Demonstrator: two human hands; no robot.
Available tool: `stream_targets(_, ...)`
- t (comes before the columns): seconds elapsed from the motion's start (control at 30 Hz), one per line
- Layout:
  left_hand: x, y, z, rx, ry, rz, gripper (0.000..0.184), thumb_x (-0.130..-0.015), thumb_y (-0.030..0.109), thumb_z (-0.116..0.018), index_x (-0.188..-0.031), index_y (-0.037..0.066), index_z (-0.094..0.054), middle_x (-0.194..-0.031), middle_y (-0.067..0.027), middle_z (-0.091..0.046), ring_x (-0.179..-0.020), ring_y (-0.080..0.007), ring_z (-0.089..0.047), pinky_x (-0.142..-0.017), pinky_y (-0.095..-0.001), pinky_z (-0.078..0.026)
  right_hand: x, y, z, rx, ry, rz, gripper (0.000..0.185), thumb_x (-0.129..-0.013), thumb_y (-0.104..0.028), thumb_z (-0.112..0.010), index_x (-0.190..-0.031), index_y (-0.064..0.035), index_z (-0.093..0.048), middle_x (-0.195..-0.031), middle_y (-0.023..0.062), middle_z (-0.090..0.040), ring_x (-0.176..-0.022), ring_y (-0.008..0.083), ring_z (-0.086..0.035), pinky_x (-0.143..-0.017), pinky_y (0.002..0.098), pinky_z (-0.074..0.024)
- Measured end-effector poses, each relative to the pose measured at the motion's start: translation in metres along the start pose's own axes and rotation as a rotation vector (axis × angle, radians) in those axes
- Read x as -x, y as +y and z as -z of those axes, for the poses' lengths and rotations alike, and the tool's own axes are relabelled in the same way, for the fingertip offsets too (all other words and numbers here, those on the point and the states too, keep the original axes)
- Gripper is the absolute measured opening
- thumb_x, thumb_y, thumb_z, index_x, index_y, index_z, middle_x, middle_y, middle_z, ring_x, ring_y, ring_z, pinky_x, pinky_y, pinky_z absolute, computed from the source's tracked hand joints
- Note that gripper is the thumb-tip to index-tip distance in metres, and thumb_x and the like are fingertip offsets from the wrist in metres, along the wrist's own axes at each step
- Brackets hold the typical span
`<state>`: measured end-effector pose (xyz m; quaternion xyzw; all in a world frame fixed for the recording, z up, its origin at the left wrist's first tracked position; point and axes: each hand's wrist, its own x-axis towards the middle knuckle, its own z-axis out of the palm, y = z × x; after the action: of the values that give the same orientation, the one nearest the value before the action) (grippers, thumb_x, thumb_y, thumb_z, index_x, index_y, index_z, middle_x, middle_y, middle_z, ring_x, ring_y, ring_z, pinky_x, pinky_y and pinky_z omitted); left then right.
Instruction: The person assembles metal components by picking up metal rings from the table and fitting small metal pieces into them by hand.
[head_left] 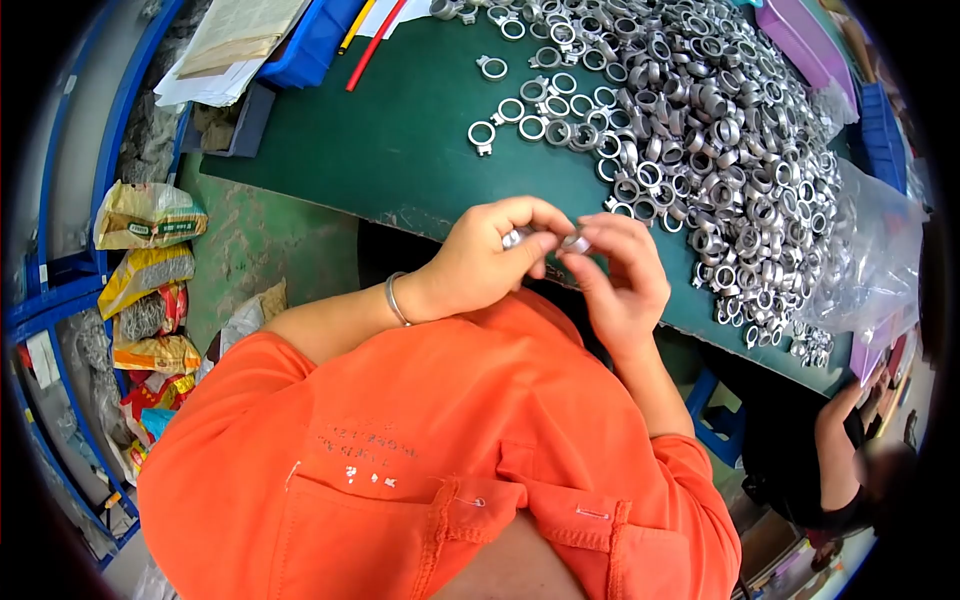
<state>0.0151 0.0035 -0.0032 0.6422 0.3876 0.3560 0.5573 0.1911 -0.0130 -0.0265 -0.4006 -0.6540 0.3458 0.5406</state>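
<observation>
My left hand (478, 258), with a bangle on the wrist, is closed with its fingers curled around a small silver metal ring (513, 238), partly hidden. Between the thumb and fingers of my right hand (628, 278) is another metal ring (575, 243), tilted, close to my left fingertips. Both hands are held over the front edge of the green table (400, 130), close to my body. A large heap of metal rings (700, 110) with small lugs covers the table's right side, and several loose rings (533, 127) lie at its left fringe.
At the back left sit a blue bin (318, 45), papers (225, 50), a red pencil (375, 45) and a yellow pencil. A clear plastic bag (870, 245) lies right of the heap. Bags (150, 215) fill the left shelving. Another person's arm (835, 450) shows at lower right.
</observation>
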Motion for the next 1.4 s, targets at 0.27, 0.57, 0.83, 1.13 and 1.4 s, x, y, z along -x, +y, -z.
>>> stream_targets(0.27, -0.001, -0.014, 0.005, 0.844, -0.054, 0.657, 0.016, -0.092, 0.015, -0.052, -0.097, 0.000, -0.057, -0.077, -0.0021, -0.054, -0.063, -0.0067, -0.051, -0.047, -0.0185, -0.043, -0.009, 0.003, 0.013, 0.689, 0.024, 0.163, 0.021, -0.069, -0.004, -0.070, -0.089, -0.0029, -0.063, -0.083, 0.0102, -0.055, -0.074, 0.0267, -0.052, -0.064, 0.0358, -0.0417)
stream_targets(0.57, -0.003, -0.004, 0.001, 0.660, -0.001, 0.539, 0.012, -0.089, 0.011, -0.058, -0.094, 0.000, -0.057, -0.075, -0.0027, -0.053, -0.061, -0.0058, -0.048, -0.045, -0.0172, -0.038, 0.003, -0.004, 0.009, -0.100, -0.065, -0.555, 0.006, -0.082, -0.003, -0.064, -0.085, 0.0003, -0.059, -0.072, 0.0004, -0.056, -0.061, 0.0069, -0.050, -0.055, 0.0208, -0.0420)
stream_targets(0.83, -0.001, 0.000, 0.006, 0.654, -0.013, 0.494, 0.011, -0.088, 0.009, -0.059, -0.091, -0.001, -0.060, -0.076, -0.0027, -0.055, -0.057, -0.0042, -0.046, -0.045, -0.0175, -0.036, -0.006, -0.011, 0.006, 0.085, -0.210, -0.178, 0.003, -0.083, 0.002, -0.060, -0.084, 0.0005, -0.058, -0.079, 0.0015, -0.057, -0.069, 0.0088, -0.053, -0.061, 0.0208, -0.0442)
stream_targets(1.13, -0.001, -0.010, 0.001, 0.098, 0.091, -0.016, 0.006, -0.083, 0.005, -0.064, -0.087, 0.001, -0.064, -0.080, 0.0020, -0.057, -0.060, -0.0027, -0.047, -0.049, -0.0168, -0.037, -0.006, -0.013, 0.006, -0.394, -0.069, -0.514, 0.011, -0.089, 0.003, -0.051, -0.098, 0.0005, -0.056, -0.088, 0.0055, -0.059, -0.075, 0.0102, -0.057, -0.065, 0.0222, -0.0475)
stream_targets(1.4, -0.002, -0.002, 0.004, 0.932, 0.087, 0.545, 0.022, -0.094, 0.016, -0.042, -0.105, 0.000, -0.052, -0.093, -0.0069, -0.058, -0.066, -0.0107, -0.057, -0.051, -0.0209, -0.047, -0.020, -0.017, -0.005, 0.174, -0.276, 0.259, 0.023, -0.065, 0.005, -0.067, -0.087, -0.0020, -0.064, -0.102, 0.0143, -0.060, -0.091, 0.0286, -0.059, -0.080, 0.0358, -0.0487)
